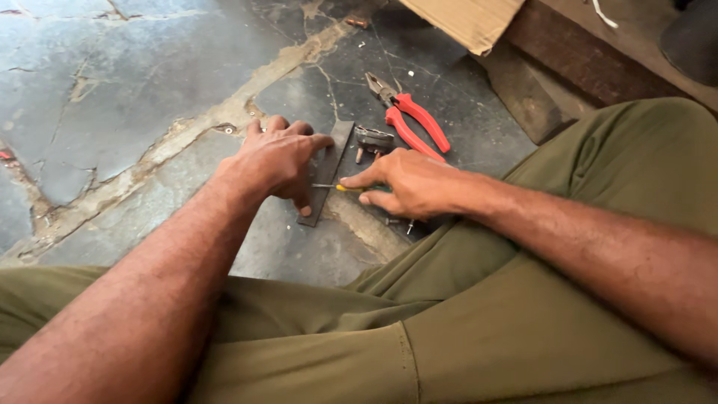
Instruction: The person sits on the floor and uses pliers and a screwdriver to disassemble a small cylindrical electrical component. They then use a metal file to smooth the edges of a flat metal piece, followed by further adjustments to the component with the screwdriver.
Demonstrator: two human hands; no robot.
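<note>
Grey, cracked stone floor [134,75] carries everything in view; the person sits on it in olive trousers [523,322] with both arms reaching forward.

A flat dark metal strip [327,170] lies on the floor, running from near the pliers toward the person. The left hand [277,158] presses down on it, fingers spread over its far part and the thumb curled at its near edge, so it is pinning the strip rather than gripping around it. The right hand [407,183] is closed on a small screwdriver [336,187] with a yellow handle, whose thin shaft points sideways and meets the strip about midway along. Whether the tip sits in a screw or a hole is too small to tell.

As a judgement, the work on the strip is under way and not finished: the tool is engaged, and loose screws [400,223] lie on the floor just beside the right hand, apparently out of their places.

Just beyond the strip sits a small metal fitting [372,139], and behind it red-handled pliers [407,120] lie with their jaws pointing away.

Of packaging, only a corner of plain brown cardboard [464,21] shows at the top edge, with no label visible. Dark wooden boards [568,67] lie under and beside it.
</note>
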